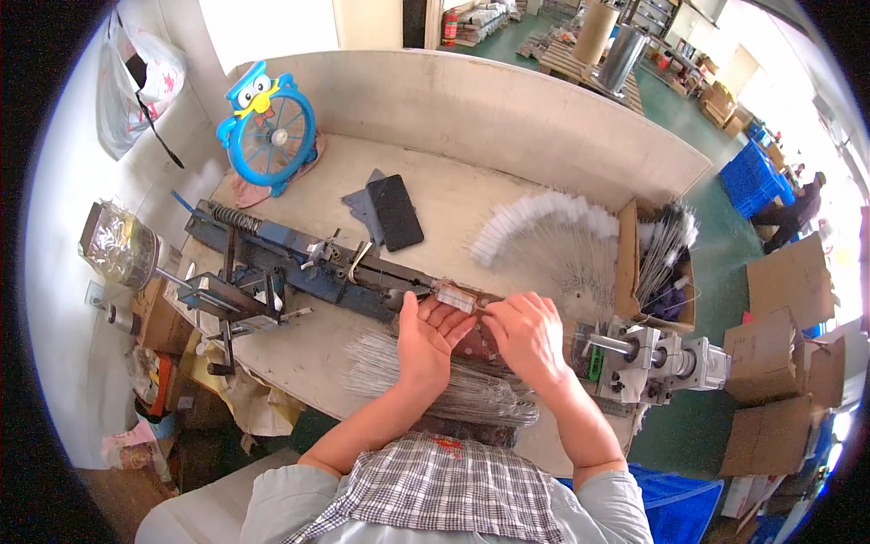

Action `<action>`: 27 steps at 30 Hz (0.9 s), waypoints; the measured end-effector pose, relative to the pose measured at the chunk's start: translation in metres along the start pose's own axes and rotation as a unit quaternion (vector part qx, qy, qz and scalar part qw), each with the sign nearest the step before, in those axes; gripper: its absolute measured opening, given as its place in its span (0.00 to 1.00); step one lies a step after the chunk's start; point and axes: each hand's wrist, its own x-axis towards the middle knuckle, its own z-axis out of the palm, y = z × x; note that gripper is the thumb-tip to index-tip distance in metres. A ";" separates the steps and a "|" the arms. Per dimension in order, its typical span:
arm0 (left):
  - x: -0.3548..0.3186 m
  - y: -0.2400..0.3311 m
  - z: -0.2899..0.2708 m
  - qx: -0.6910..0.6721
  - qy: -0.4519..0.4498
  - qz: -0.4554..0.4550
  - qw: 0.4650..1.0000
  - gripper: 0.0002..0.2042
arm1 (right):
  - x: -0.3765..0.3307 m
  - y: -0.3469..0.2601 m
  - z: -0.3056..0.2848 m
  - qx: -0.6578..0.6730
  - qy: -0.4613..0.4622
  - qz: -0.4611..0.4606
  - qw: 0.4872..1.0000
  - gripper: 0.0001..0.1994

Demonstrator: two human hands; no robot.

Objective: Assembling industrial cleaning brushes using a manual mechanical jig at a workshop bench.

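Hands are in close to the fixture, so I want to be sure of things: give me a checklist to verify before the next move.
1. Left hand visible: ok; it is open, palm up.
2. Right hand grip: cannot tell; its fingertips are drawn together, but anything between them is too small to make out.
3. Small rectangular block in sight: ok; it is by the left fingertips, near the right end of the long metal fixture.
4. Bundle of thin wires clear of the hands: not ok; it runs beneath the left wrist.
5. White-tipped wire brushes clear of the hands: ok; fanned out farther back.
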 end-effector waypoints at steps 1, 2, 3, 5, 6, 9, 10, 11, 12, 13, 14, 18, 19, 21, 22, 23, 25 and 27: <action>-0.001 0.001 0.001 0.004 -0.003 -0.002 1.000 0.29 | -0.003 0.000 0.002 0.000 -0.001 -0.005 1.000 0.07; -0.004 0.003 0.004 0.012 0.005 -0.008 1.000 0.31 | -0.004 0.000 0.001 0.007 0.000 -0.009 1.000 0.06; -0.006 0.004 0.006 0.021 0.014 -0.016 1.000 0.32 | -0.006 0.001 0.000 0.009 0.003 -0.004 1.000 0.06; -0.005 0.002 0.008 0.043 -0.006 -0.018 0.999 0.33 | -0.008 0.004 -0.001 0.004 0.009 -0.004 1.000 0.06; -0.006 0.002 0.006 0.059 -0.023 -0.017 0.998 0.34 | -0.009 0.004 -0.001 0.009 0.011 0.011 1.000 0.06; -0.011 0.003 0.010 0.114 -0.014 -0.013 0.993 0.33 | -0.004 0.005 -0.009 0.021 0.015 0.025 0.999 0.06; -0.010 0.004 0.003 0.121 -0.038 -0.022 0.992 0.31 | -0.002 0.004 -0.012 0.050 0.035 0.002 0.998 0.06; -0.010 0.002 -0.002 0.124 -0.035 -0.029 0.991 0.31 | -0.001 0.006 -0.015 0.077 0.056 -0.027 0.995 0.06; -0.011 0.000 -0.006 0.170 -0.024 -0.045 0.984 0.29 | -0.004 0.004 -0.017 0.078 0.047 -0.015 0.996 0.06; -0.014 -0.001 -0.011 0.214 -0.013 -0.059 0.975 0.27 | -0.012 0.004 -0.016 0.080 0.043 -0.011 0.996 0.06; -0.023 0.002 -0.007 0.227 0.009 -0.053 0.972 0.23 | -0.021 0.005 -0.015 0.114 -0.009 0.027 0.993 0.07; -0.032 0.035 -0.057 0.277 0.054 -0.013 0.959 0.18 | -0.072 0.014 0.015 0.098 -0.169 0.044 0.980 0.07; -0.032 0.046 -0.077 0.277 0.099 0.036 0.955 0.17 | -0.079 0.017 0.017 0.058 -0.268 0.037 0.961 0.06; -0.029 0.078 -0.146 0.131 0.191 0.083 0.969 0.15 | -0.080 0.023 0.013 0.057 -0.265 -0.001 0.963 0.05; -0.028 0.103 -0.195 0.030 0.237 0.087 0.967 0.14 | -0.081 0.023 0.011 0.057 -0.259 -0.031 0.964 0.05; -0.033 0.135 -0.243 -0.069 0.278 0.089 0.954 0.13 | -0.079 0.022 0.010 0.058 -0.260 -0.031 0.963 0.05; -0.062 0.201 -0.326 -0.080 0.022 0.024 0.996 0.14 | -0.070 0.015 0.006 0.056 -0.234 0.020 0.970 0.05; -0.053 0.219 -0.315 -0.003 0.404 0.285 0.870 0.16 | -0.066 0.016 0.005 0.058 -0.250 0.025 0.966 0.05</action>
